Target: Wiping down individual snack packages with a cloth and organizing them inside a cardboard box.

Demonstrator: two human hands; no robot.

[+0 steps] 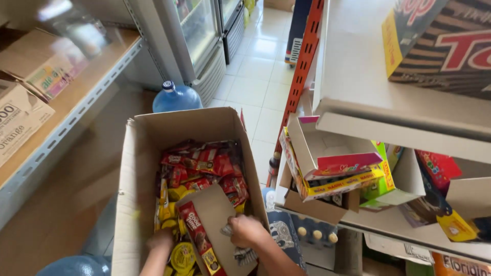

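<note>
Both hands inside cardboard box (140, 168) | right hand (245, 230) grips silver packet (228, 230) | left hand (161, 239) grip unclear, near wall.

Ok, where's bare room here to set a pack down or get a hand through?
Bare shelf top left of the striped carton; the wooden shelf right of its boxes. The cardboard box is packed with snack packets, both hands inside. The lower right shelf is crowded with open display boxes.

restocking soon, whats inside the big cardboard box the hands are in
The cardboard box holds red snack packets toward the back and yellow round packs near the left hand. The right hand rests on a loose cardboard flap, which hides whatever lies beneath it.
</note>
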